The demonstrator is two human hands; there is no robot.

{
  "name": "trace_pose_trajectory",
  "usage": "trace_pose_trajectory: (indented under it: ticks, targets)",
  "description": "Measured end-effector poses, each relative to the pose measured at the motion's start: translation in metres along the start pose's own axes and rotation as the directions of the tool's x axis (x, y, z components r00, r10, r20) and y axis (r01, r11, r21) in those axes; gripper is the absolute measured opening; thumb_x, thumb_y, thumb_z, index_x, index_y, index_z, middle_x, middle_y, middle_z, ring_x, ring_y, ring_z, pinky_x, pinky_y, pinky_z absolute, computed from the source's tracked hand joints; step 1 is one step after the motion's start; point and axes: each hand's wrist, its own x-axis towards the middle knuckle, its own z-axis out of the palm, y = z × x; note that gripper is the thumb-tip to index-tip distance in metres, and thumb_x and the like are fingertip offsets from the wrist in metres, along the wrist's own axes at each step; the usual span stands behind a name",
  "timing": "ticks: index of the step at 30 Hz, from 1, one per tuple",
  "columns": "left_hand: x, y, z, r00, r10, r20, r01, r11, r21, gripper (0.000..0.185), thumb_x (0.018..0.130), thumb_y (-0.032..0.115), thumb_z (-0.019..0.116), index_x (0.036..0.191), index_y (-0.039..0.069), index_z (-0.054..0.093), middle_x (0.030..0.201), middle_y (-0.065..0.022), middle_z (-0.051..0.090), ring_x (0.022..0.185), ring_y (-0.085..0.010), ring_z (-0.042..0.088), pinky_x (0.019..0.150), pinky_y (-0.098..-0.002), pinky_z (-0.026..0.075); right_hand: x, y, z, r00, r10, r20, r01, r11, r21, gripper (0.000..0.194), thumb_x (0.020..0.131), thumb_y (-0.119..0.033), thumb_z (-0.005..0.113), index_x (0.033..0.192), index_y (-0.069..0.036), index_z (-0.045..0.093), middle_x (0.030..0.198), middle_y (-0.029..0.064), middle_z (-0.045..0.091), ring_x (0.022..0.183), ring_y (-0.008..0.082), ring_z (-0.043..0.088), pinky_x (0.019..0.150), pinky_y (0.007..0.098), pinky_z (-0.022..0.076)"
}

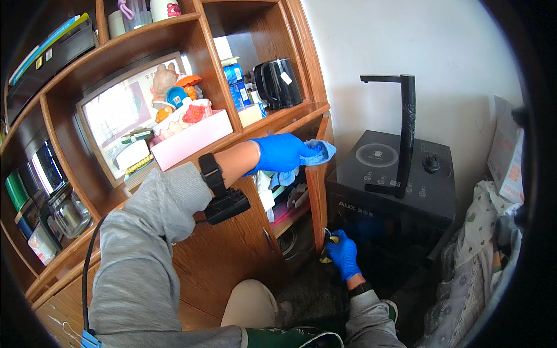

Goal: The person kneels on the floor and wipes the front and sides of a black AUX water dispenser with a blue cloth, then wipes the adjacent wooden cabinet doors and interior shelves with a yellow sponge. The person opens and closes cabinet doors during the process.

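My left hand (280,153), in a blue glove, grips a folded light-blue cloth (321,153) at the top of an open wooden cabinet door (316,191). My right hand (343,253), gloved in the same blue, is lower down by that door's outer edge and its metal handle (326,231). A small yellow item (325,259), perhaps a cloth, shows at its fingers; the hand hides most of it. Behind the door, the lower compartment holds pale and blue cloths (283,179) and other things on a pink-lined shelf (296,210).
A black AUX tea-bar machine (391,213) with a tall spout (408,113) stands close right of the door. Shelves above hold a black kettle (278,82), blue boxes (239,93), a pink box of figurines (193,139) and a picture frame (115,100). Draped fabric (461,256) lies right.
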Motion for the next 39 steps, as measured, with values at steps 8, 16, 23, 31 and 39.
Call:
trace_pose_trajectory:
  ticks: [8, 16, 23, 31, 39]
  targets:
    - [-0.025, 0.006, -0.001, 0.999, 0.032, -0.013, -0.032, 0.999, -0.012, 0.034, 0.096, 0.037, 0.05, 0.117, 0.015, 0.065, 0.096, -0.0109, 0.066, 0.082, -0.02, 0.062, 0.075, -0.0327, 0.049, -0.002, -0.003, 0.0, 1.0, 0.012, 0.0, -0.012, 1.0, 0.023, 0.028, 0.072, -0.019, 0.073, 0.097, -0.012, 0.063, 0.084, 0.0171, 0.068, 0.077, 0.0353, 0.066, 0.069, 0.043, 0.0529]
    - [-0.071, 0.001, 0.005, 0.996, -0.061, -0.065, 0.028, 0.905, -0.424, 0.04, 0.093, 0.035, 0.055, 0.122, 0.008, 0.061, 0.108, -0.0118, 0.065, 0.094, -0.0167, 0.061, 0.085, -0.0301, 0.049, 0.001, 0.004, 0.004, 0.999, -0.029, -0.023, 0.029, 0.999, 0.022, 0.025, 0.074, -0.019, 0.071, 0.096, -0.011, 0.063, 0.082, 0.0183, 0.067, 0.077, 0.0366, 0.066, 0.067, 0.0429, 0.0527]
    - [-0.108, -0.036, 0.036, 0.951, -0.143, -0.274, -0.146, 0.574, -0.806, 0.04, 0.094, 0.029, 0.052, 0.122, 0.0, 0.056, 0.11, -0.0108, 0.063, 0.097, -0.0154, 0.06, 0.088, -0.0295, 0.048, -0.003, -0.008, 0.0, 1.0, 0.016, -0.025, -0.014, 0.996, 0.091, 0.023, 0.075, -0.02, 0.073, 0.094, -0.01, 0.063, 0.08, 0.0171, 0.067, 0.074, 0.0335, 0.067, 0.065, 0.0411, 0.0531]
    - [-0.102, -0.045, 0.046, 0.894, -0.106, -0.435, -0.286, 0.613, -0.737, 0.033, 0.096, 0.024, 0.049, 0.119, 0.002, 0.058, 0.111, -0.0094, 0.063, 0.099, -0.0166, 0.059, 0.09, -0.0292, 0.046, -0.001, -0.005, -0.001, 0.999, 0.042, -0.01, -0.041, 0.995, 0.09, 0.023, 0.074, -0.017, 0.073, 0.094, -0.01, 0.064, 0.081, 0.0172, 0.067, 0.075, 0.0328, 0.067, 0.066, 0.0403, 0.053]
    - [-0.089, -0.041, 0.046, 0.887, -0.011, -0.462, -0.289, 0.765, -0.575, 0.03, 0.097, 0.021, 0.046, 0.118, 0.003, 0.06, 0.111, -0.0092, 0.063, 0.103, -0.0174, 0.058, 0.091, -0.03, 0.046, -0.001, 0.0, -0.003, 0.999, 0.021, 0.033, -0.025, 0.993, 0.119, 0.025, 0.075, -0.018, 0.073, 0.097, -0.01, 0.064, 0.083, 0.0182, 0.067, 0.077, 0.0333, 0.067, 0.067, 0.041, 0.0529]
